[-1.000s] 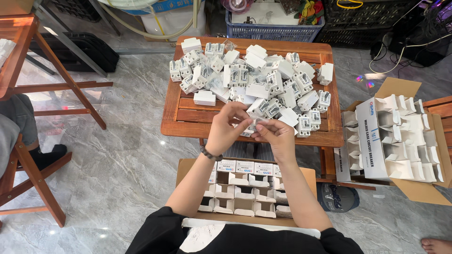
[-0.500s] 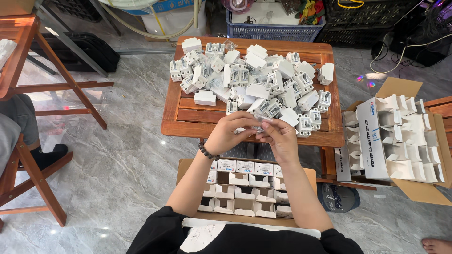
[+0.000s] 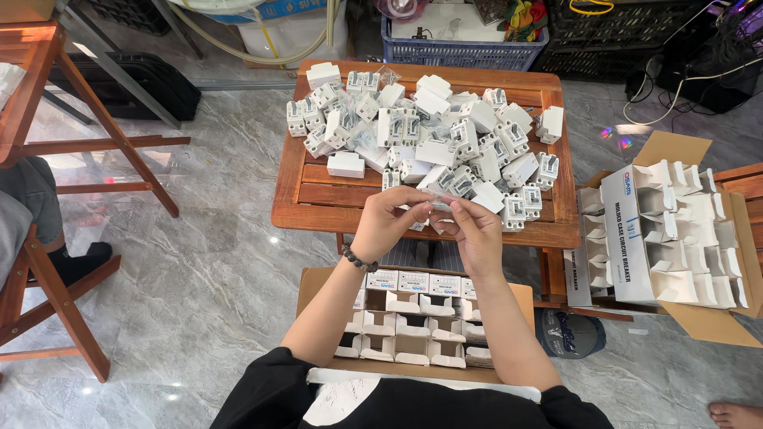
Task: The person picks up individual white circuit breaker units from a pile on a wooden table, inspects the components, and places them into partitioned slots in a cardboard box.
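Note:
My left hand and my right hand meet over the near edge of a low wooden table. Together they pinch a small clear packet between the fingertips; its contents are too small to make out. Just beyond the fingers lies a big pile of white circuit breakers, several with black levers and a few in clear bags. A single white breaker lies apart at the pile's left. A beaded bracelet is on my left wrist.
An open cardboard carton of small white boxes sits below my arms. A second carton of open white boxes stands at the right. Wooden chair legs and a seated person's leg are at the left; a blue crate is behind the table.
Both hands have drawn slightly back toward me from the pile while still working the small packet between the fingers. Nothing else has moved.

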